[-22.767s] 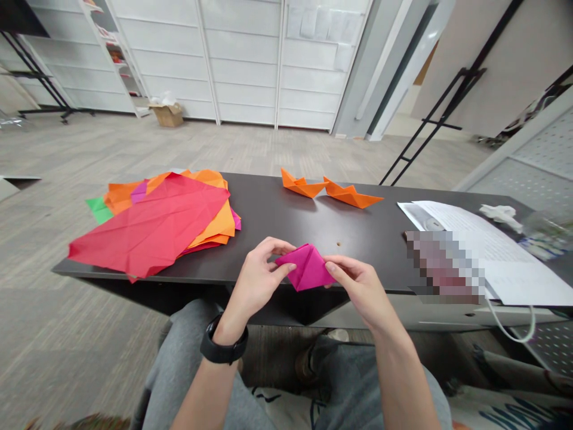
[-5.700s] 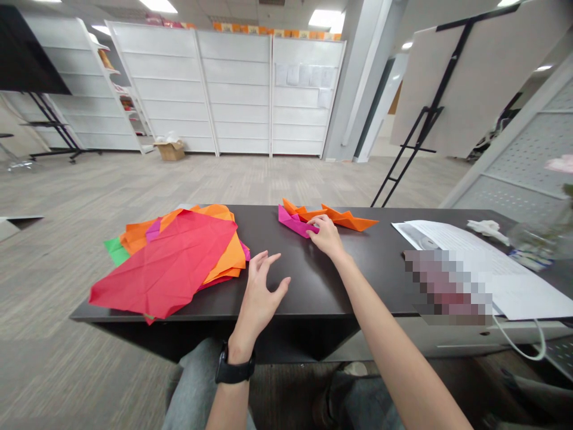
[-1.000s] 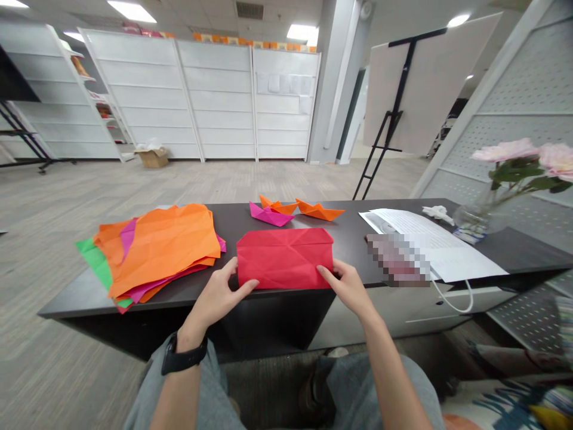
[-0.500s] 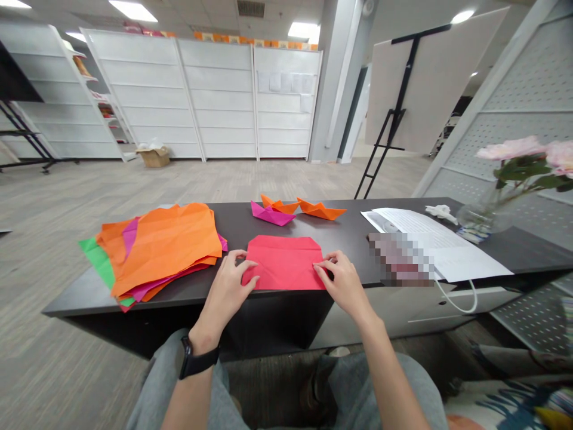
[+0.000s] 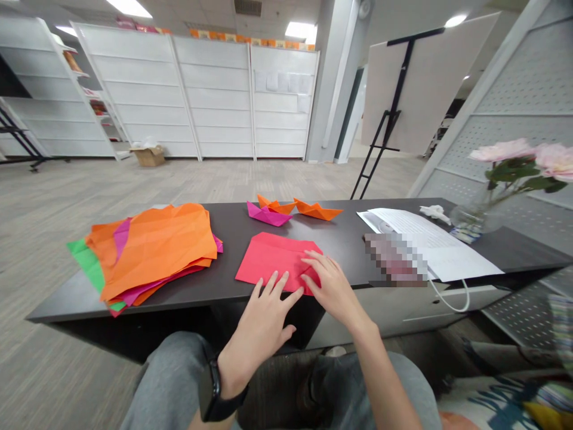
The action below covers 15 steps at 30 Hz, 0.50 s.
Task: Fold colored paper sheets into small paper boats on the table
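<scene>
A folded red paper sheet (image 5: 273, 260) lies flat on the dark table (image 5: 340, 239) near its front edge. My right hand (image 5: 329, 286) rests on the sheet's near right corner with fingers stretched flat. My left hand (image 5: 264, 325) hovers open at the sheet's near edge, fingers spread, fingertips just over the paper. A black watch (image 5: 210, 394) sits on my left wrist.
A stack of orange, magenta and green sheets (image 5: 147, 251) lies at the left. A magenta paper boat (image 5: 266, 215) and two orange boats (image 5: 313, 209) stand at the back. White printed papers (image 5: 430, 239) and a flower vase (image 5: 474, 218) are on the right.
The red sheet went from held upright to lying flat. My left hand has let go and drawn back open; my right hand now presses flat on the sheet.
</scene>
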{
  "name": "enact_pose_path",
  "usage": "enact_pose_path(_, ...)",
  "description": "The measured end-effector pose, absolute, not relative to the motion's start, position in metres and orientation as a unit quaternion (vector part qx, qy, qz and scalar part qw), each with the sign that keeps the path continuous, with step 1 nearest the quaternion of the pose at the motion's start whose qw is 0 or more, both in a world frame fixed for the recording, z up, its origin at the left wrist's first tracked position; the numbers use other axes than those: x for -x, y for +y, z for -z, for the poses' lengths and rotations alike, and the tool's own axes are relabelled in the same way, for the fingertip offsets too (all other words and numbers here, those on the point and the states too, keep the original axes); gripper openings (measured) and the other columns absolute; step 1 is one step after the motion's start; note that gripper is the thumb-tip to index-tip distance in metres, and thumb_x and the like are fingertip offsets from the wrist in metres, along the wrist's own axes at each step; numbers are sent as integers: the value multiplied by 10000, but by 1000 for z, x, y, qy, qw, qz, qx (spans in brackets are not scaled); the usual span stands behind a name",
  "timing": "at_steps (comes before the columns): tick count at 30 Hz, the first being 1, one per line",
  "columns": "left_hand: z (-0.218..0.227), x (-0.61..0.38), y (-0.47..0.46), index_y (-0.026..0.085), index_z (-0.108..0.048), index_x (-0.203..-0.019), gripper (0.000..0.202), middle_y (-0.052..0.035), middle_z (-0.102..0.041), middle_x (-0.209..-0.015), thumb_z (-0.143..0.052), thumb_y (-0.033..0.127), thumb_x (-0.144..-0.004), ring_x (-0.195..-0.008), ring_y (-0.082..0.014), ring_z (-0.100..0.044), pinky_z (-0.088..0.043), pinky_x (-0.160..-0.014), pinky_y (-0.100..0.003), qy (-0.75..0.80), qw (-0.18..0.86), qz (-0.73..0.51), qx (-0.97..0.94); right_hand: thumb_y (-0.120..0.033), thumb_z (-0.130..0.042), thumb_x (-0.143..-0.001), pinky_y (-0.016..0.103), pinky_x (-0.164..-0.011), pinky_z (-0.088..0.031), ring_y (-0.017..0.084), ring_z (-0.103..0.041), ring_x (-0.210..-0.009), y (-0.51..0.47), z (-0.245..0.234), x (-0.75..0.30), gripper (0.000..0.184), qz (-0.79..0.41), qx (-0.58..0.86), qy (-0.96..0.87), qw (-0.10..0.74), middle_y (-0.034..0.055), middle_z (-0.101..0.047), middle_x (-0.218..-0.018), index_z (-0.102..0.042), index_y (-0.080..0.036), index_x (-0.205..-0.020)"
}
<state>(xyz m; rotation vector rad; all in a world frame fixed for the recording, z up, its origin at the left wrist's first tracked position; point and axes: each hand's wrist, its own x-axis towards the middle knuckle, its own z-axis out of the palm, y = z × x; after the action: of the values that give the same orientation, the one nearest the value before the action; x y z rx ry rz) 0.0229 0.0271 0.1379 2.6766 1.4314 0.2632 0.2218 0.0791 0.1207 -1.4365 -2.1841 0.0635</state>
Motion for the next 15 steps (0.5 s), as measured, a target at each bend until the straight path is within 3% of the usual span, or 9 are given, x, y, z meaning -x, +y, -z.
enact_pose_path(3,-143,-16,25,314,-470,-1460,721,-146,-384,-1588,-751,265,-798,-1473,-361,-333,-343,-1154,-579,474,71,-67,-875,-386,-430,-1009,563,-1193,-255,254,-421,-1431,78,-119,-217,425,-38,552,-807,207,96,-496,-1522,-554,-210,-1376)
enact_pose_path(7,-147,-10,24,288,-428,-1491,747,-109,-364,-1604,-729,238,-809,-1479,-338,-329,-341,-1169,-556,481,90,-55,-870,-403,-387,-1022,645,-1195,-162,280,-392,-1449,77,-119,-219,471,-15,618,-764,186,107,-470,-1535,-513,-188,-1422)
enact_pose_path(10,-148,-9,24,232,-380,-1519,767,-106,-417,-1576,-708,241,-825,-1453,-314,-380,-339,-1177,-540,486,87,-63,-867,-368,-383,-1024,656,-1191,-154,281,-476,-1388,78,-120,-222,431,4,635,-747,196,119,-528,-1491,-558,-189,-1374)
enact_pose_path(15,-143,-16,24,232,-512,-1434,738,-161,-560,-1431,-786,274,-749,-1291,-362,-530,-411,-1096,-553,531,10,-97,-842,-359,-469,-992,668,-1177,-184,317,-470,-1386,78,-122,-223,320,19,608,-763,216,112,-577,-1446,-664,-197,-1187)
